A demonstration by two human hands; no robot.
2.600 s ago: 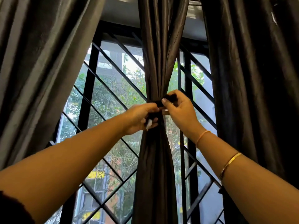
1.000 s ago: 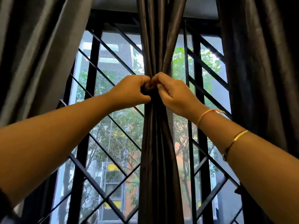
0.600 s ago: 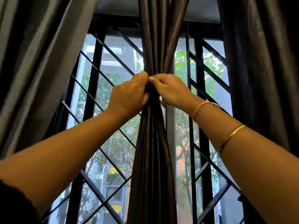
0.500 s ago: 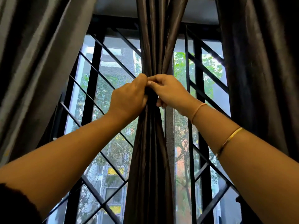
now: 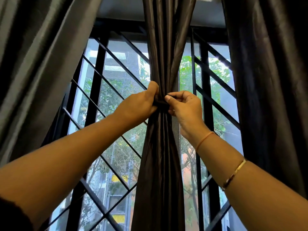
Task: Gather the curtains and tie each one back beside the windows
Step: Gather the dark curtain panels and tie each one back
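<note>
Dark tie (image 5: 160, 103) binds curtain (image 5: 160, 155); left hand (image 5: 138, 105), right hand (image 5: 185, 108) seemingly pinching.

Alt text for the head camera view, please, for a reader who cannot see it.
Two hands fasten a dark tie band around the gathered middle curtain: the left hand grips the bundle, the right hand pinches the band. Behind it is a black-grilled window, with loose curtains hanging at either side.

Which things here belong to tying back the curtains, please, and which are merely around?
Job: gathered middle curtain, dark tie band, left hand, right hand, left curtain, right curtain.
Bystanders: window grille, gold bangle, thread bracelet.
</note>
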